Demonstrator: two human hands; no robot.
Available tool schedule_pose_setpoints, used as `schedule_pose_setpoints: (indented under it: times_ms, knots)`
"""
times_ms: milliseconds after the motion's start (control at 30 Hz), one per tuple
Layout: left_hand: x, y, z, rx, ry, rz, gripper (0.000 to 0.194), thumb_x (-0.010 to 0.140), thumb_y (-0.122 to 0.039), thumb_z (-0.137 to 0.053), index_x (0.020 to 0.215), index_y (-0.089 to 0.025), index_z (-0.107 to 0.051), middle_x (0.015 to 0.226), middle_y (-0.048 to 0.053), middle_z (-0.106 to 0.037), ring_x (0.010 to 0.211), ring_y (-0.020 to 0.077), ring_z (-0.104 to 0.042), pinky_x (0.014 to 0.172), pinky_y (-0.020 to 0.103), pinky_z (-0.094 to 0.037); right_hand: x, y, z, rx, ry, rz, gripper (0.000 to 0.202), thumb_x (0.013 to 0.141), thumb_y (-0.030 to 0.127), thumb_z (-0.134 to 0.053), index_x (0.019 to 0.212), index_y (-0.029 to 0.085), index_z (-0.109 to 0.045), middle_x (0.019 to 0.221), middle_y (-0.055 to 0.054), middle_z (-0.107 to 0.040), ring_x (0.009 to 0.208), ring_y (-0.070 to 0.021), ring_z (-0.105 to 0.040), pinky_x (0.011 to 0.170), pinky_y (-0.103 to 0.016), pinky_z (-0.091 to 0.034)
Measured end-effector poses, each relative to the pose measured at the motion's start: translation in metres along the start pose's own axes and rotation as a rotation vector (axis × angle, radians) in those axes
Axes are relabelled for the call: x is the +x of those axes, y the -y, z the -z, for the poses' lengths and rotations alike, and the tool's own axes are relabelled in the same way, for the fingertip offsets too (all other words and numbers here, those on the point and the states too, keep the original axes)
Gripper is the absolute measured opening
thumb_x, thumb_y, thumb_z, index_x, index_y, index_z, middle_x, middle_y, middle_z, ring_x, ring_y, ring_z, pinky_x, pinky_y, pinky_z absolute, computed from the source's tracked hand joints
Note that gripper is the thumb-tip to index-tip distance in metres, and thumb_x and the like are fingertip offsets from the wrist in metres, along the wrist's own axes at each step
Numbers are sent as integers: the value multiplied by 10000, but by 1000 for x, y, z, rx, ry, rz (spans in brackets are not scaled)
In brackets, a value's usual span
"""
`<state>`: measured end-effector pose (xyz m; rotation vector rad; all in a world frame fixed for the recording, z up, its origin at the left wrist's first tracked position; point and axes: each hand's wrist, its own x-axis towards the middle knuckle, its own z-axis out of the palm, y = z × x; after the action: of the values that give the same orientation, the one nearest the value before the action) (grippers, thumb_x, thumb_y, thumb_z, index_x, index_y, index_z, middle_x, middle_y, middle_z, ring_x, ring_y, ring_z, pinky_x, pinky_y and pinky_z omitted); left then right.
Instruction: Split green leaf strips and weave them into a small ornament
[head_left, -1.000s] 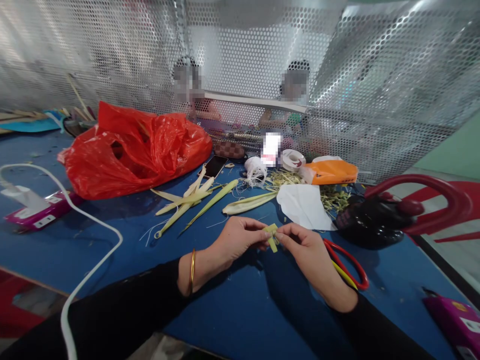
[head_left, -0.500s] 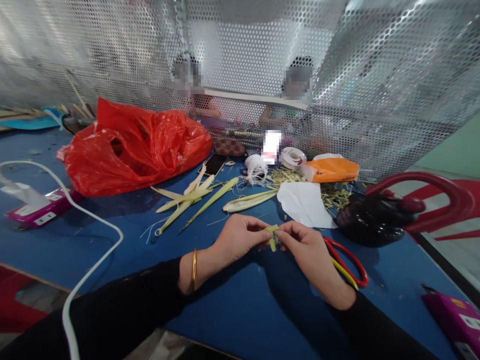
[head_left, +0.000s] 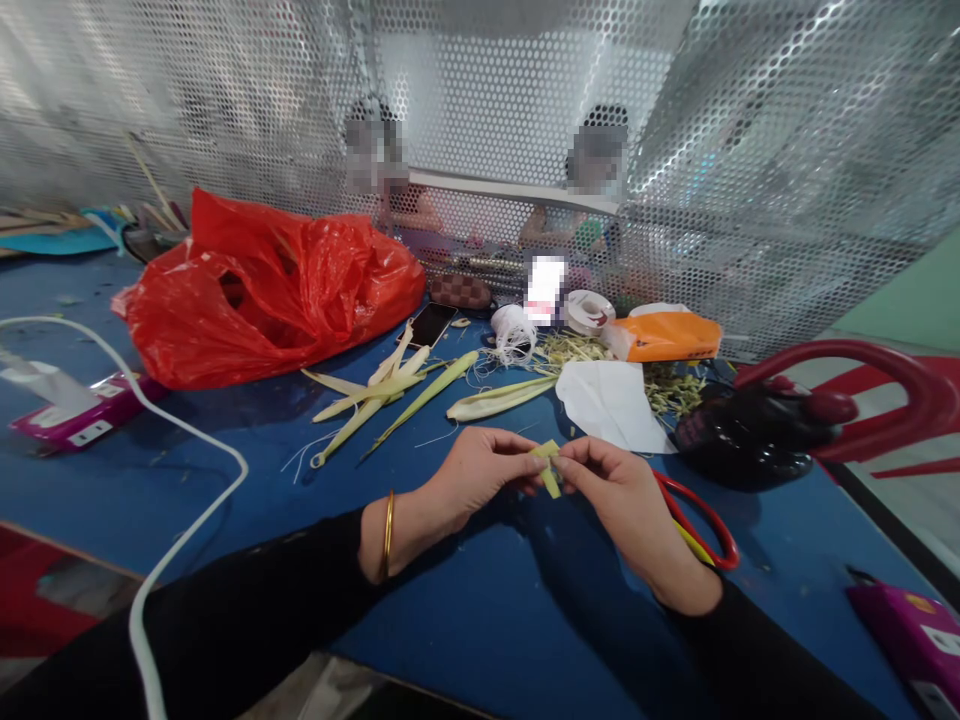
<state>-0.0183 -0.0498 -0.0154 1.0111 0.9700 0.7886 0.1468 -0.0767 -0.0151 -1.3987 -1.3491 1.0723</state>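
Observation:
A small folded strip of pale green leaf (head_left: pixel 550 482) is pinched between both hands above the blue table (head_left: pixel 465 620). My left hand (head_left: pixel 480 475), with a gold bangle at its wrist, grips the strip's left side between thumb and fingers. From the right, my right hand (head_left: pixel 619 495) pinches the same piece, fingertips nearly touching those of the left. Beyond the hands lie a long husk leaf (head_left: pixel 499 399), another green leaf (head_left: pixel 427 402) and a crossed bundle of leaf strips (head_left: pixel 373 395). White thread (head_left: pixel 514 335) sits behind them.
A red plastic bag (head_left: pixel 285 290) fills the back left. White paper (head_left: pixel 611 400), an orange packet (head_left: pixel 667 336) and a dark pot (head_left: pixel 750 440) stand right. Red-handled scissors (head_left: pixel 712 525) lie beside my right wrist. A white cable (head_left: pixel 225 450) crosses the left side. Perforated metal sheeting rises behind.
The leaf strip has tilted slightly between my fingers, its lower end shifting right. My right hand has moved a little to the right.

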Motion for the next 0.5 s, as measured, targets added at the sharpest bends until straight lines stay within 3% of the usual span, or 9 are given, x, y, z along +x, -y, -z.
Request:
schedule_pose_setpoints:
  times_ms: [267,500]
  knots:
    - [-1,1,2,189,12,-130,147,700,-210,-701,812,-127,-747,648,26,-690,547,94,-579,581,217,-475,-1,2,1,-32,-17,12,213,705,367,-688,679,159,-652,607,-15,-634,563,-138,-553,571,-272,-465]
    - [-1,0,1,139,38,-71,169,689,-234,-709,805,-118,-747,638,21,-691,564,112,-605,625,247,-515,1,-1,0,88,-3,39,240,688,347,-742,781,166,-615,663,-12,-654,545,-135,-587,557,-271,-480]
